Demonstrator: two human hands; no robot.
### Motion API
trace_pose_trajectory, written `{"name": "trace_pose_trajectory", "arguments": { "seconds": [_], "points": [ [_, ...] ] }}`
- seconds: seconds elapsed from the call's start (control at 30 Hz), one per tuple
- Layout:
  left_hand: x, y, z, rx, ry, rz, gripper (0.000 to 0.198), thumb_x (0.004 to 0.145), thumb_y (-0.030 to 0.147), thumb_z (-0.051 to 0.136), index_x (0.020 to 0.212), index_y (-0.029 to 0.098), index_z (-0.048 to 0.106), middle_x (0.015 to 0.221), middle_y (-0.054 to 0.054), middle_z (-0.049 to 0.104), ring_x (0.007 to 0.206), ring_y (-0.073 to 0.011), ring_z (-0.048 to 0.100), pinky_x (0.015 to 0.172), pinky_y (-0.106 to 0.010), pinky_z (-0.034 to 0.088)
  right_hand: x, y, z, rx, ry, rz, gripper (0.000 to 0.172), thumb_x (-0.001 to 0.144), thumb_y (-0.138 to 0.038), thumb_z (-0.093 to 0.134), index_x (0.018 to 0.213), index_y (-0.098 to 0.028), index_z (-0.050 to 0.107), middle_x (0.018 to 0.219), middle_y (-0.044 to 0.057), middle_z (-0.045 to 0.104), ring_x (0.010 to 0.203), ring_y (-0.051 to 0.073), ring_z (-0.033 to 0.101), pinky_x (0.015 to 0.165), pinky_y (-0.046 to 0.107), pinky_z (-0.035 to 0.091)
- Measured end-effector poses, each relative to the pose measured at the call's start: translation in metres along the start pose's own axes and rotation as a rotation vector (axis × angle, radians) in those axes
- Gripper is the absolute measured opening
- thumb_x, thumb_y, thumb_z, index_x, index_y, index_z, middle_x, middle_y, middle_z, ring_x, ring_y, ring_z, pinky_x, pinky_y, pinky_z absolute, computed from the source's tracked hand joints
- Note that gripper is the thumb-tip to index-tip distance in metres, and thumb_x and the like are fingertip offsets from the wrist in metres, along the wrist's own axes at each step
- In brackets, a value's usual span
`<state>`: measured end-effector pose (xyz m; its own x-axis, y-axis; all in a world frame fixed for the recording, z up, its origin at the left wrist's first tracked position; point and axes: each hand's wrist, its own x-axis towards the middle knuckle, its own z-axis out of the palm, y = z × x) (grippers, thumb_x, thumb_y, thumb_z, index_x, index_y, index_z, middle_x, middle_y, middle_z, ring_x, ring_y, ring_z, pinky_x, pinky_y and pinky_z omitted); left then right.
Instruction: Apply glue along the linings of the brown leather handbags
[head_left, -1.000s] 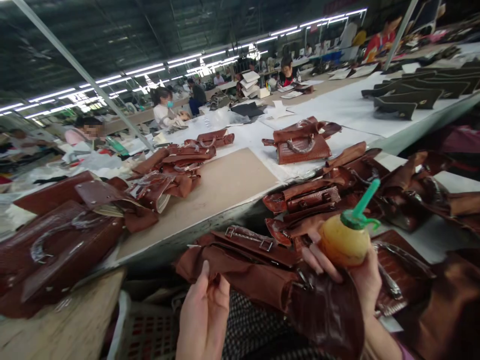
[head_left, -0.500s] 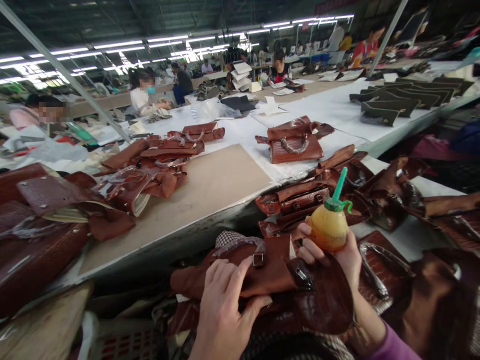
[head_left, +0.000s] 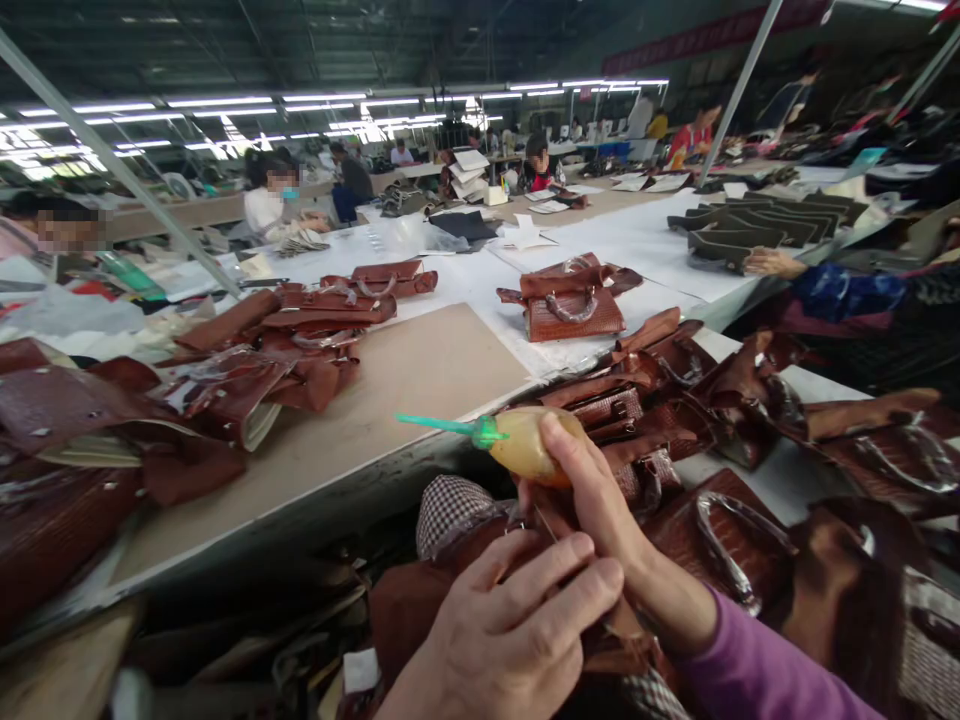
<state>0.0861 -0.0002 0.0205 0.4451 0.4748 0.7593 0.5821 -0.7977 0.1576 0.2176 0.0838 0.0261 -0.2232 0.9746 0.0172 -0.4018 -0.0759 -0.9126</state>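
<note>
My right hand is closed around a yellowish squeeze bottle with a green cap and a long thin green nozzle. The bottle lies on its side, its nozzle pointing left over the table edge. Under both hands is a brown leather handbag, partly hidden by them, with a houndstooth-patterned rounded piece at its far end. My left hand grips the bag's upper part, its fingers bent over the leather and its thumb hidden. The right hand's lower fingers are close to the left fingertips.
Brown handbags lie on the white table, with more piled left and right. A tan board lies at the table's near edge. At right, another person's hand touches dark green pieces. Metal poles rise from the table.
The squeeze bottle has tipped from nozzle-up to lying sideways and moved left with my right hand. My left hand has shifted right over the bag. Another person's arm has appeared at right.
</note>
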Motion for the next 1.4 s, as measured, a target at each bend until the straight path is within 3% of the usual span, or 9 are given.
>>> {"name": "trace_pose_trajectory", "arguments": {
  "seconds": [0.1, 0.27, 0.43, 0.53, 0.67, 0.83, 1.0, 1.2, 1.4],
  "points": [
    [-0.008, -0.008, -0.007, -0.18, -0.055, -0.126, 0.041, 0.089, -0.004, 0.048, 0.123, 0.015, 0.061, 0.118, -0.008, 0.079, 0.111, -0.0116, 0.074, 0.103, -0.017, 0.054, 0.004, 0.005, 0.001, 0.178, -0.006, -0.02, 0.042, 0.1, -0.06, 0.061, 0.107, -0.019, 0.07, 0.07, 0.001, 0.066, 0.054, 0.017, 0.057, 0.052, 0.026, 0.05],
    [-0.021, -0.021, -0.048, -0.242, -0.024, -0.443, 0.039, 0.089, -0.002, 0.051, 0.114, 0.023, 0.067, 0.111, -0.001, 0.079, 0.104, -0.0115, 0.075, 0.097, -0.012, 0.054, 0.005, -0.006, -0.023, 0.343, 0.063, -0.161, 0.035, 0.1, -0.055, 0.062, 0.107, -0.023, 0.074, 0.086, 0.004, 0.071, 0.059, 0.015, 0.059, 0.054, 0.024, 0.052],
    [-0.002, -0.039, -0.109, -0.21, -0.035, -0.756, 0.017, 0.093, 0.015, 0.062, 0.088, 0.024, 0.075, 0.099, 0.002, 0.078, 0.091, -0.0156, 0.073, 0.087, -0.018, 0.054, -0.012, -0.027, -0.065, 0.263, 0.08, -0.148, 0.031, 0.098, -0.055, 0.063, 0.098, -0.026, 0.077, 0.089, 0.006, 0.072, 0.06, 0.016, 0.06, 0.051, 0.024, 0.054],
    [0.015, -0.059, -0.121, -0.338, -0.091, -0.922, 0.011, 0.088, 0.03, 0.069, 0.088, 0.022, 0.077, 0.096, -0.002, 0.077, 0.09, -0.0213, 0.07, 0.082, -0.026, 0.052, -0.026, -0.035, -0.085, 0.208, 0.121, -0.077, 0.036, 0.097, -0.058, 0.062, 0.104, -0.026, 0.079, 0.091, 0.009, 0.073, 0.057, 0.017, 0.057, 0.042, 0.024, 0.051],
    [0.023, -0.096, -0.087, -0.546, -0.328, -0.989, 0.024, 0.081, 0.041, 0.071, 0.084, 0.018, 0.078, 0.099, -0.005, 0.075, 0.091, -0.0231, 0.065, 0.083, -0.03, 0.047, -0.046, -0.031, -0.117, 0.108, 0.186, -0.041, 0.031, 0.094, -0.053, 0.066, 0.104, -0.027, 0.079, 0.092, 0.009, 0.073, 0.053, 0.016, 0.055, 0.037, 0.022, 0.049],
    [0.005, -0.137, -0.018, -0.707, -0.449, -1.07, 0.034, 0.076, 0.045, 0.07, 0.091, 0.015, 0.076, 0.079, -0.002, 0.066, 0.07, -0.0172, 0.055, 0.067, -0.029, 0.041, -0.072, -0.011, -0.157, -0.115, 0.248, 0.105, 0.038, 0.086, -0.045, 0.078, 0.119, -0.027, 0.075, 0.108, 0.011, 0.076, 0.088, 0.032, 0.074, 0.067, 0.036, 0.067],
    [-0.003, -0.159, 0.026, -0.792, -0.518, -1.047, 0.025, 0.078, 0.038, 0.071, 0.089, 0.016, 0.077, 0.07, 0.002, 0.061, 0.063, -0.0135, 0.048, 0.063, -0.028, 0.035, -0.081, -0.007, -0.155, -0.311, 0.208, 0.167, 0.053, 0.084, -0.045, 0.081, 0.132, -0.03, 0.065, 0.116, 0.008, 0.073, 0.095, 0.03, 0.072, 0.074, 0.03, 0.063],
    [-0.001, -0.17, 0.055, -0.84, -0.54, -0.981, 0.015, 0.077, 0.028, 0.07, 0.083, 0.019, 0.08, 0.074, 0.002, 0.067, 0.069, -0.0143, 0.054, 0.073, -0.029, 0.039, -0.063, -0.011, -0.158, -0.722, 0.03, -0.008, 0.043, 0.084, -0.043, 0.084, 0.124, -0.032, 0.069, 0.108, 0.002, 0.074, 0.085, 0.022, 0.072, 0.072, 0.021, 0.061],
    [-0.008, -0.175, 0.057, -0.871, -0.534, -0.97, 0.016, 0.076, 0.028, 0.072, 0.085, 0.019, 0.081, 0.072, 0.003, 0.066, 0.068, -0.0138, 0.054, 0.073, -0.029, 0.039, -0.054, -0.016, -0.16, -0.871, -0.023, -0.138, 0.043, 0.087, -0.042, 0.082, 0.125, -0.032, 0.066, 0.109, 0.001, 0.074, 0.086, 0.021, 0.073, 0.074, 0.019, 0.061]
  ]
}}
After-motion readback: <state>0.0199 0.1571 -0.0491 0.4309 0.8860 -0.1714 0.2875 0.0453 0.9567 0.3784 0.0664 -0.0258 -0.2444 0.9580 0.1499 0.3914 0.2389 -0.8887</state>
